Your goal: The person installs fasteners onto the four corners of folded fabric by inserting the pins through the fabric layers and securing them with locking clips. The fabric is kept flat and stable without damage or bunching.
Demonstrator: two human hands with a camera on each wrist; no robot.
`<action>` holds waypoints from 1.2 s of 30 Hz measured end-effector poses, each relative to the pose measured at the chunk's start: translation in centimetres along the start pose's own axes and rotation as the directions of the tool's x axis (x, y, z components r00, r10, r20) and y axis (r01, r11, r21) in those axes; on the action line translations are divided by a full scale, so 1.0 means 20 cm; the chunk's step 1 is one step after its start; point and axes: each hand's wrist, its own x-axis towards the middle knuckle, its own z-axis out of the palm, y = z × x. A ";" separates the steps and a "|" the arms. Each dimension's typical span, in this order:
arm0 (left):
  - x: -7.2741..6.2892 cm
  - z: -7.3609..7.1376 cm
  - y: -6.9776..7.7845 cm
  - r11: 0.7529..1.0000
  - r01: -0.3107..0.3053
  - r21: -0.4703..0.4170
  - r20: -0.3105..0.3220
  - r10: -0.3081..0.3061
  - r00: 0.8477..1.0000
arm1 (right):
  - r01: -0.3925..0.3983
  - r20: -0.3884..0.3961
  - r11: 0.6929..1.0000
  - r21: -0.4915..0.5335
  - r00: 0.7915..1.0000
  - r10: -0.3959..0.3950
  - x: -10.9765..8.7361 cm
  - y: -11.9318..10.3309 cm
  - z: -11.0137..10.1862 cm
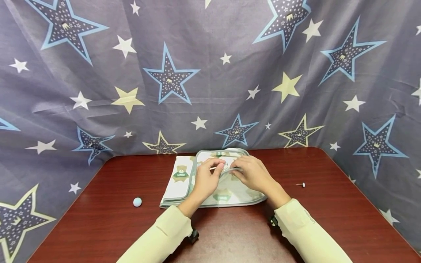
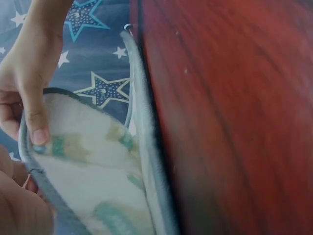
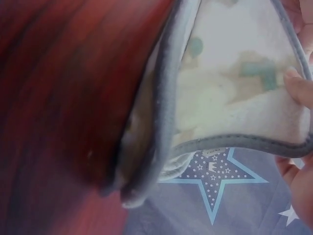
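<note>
A folded white blanket point(image 1: 227, 193) with bear prints and grey-green edging lies at the back middle of the table. My left hand point(image 1: 208, 178) is over it, pinching a small pale pin-like thing point(image 1: 213, 168) mostly covered by the fingers. With thumb and fingers my right hand point(image 1: 252, 172) grips the blanket's lifted edge. In the left wrist view that raised flap point(image 2: 93, 142) stands up from the table, the right hand's thumb pressed on its face. The right wrist view shows the flap point(image 3: 230, 88) between the hands, its lower layers resting along the table edge.
A pin point(image 1: 302, 185) with a round white head and thin shaft lies on the table to the right. At the left is a small light-blue ball-shaped thing point(image 1: 137, 201). Behind the brown table point(image 1: 131, 175) hangs a grey star-print curtain point(image 1: 210, 106).
</note>
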 end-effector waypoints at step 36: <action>0.12 -0.14 -0.05 0.967 0.047 0.251 0.405 -0.149 0.902 | -0.330 0.469 0.938 0.105 0.848 0.246 -0.08 0.22 -0.32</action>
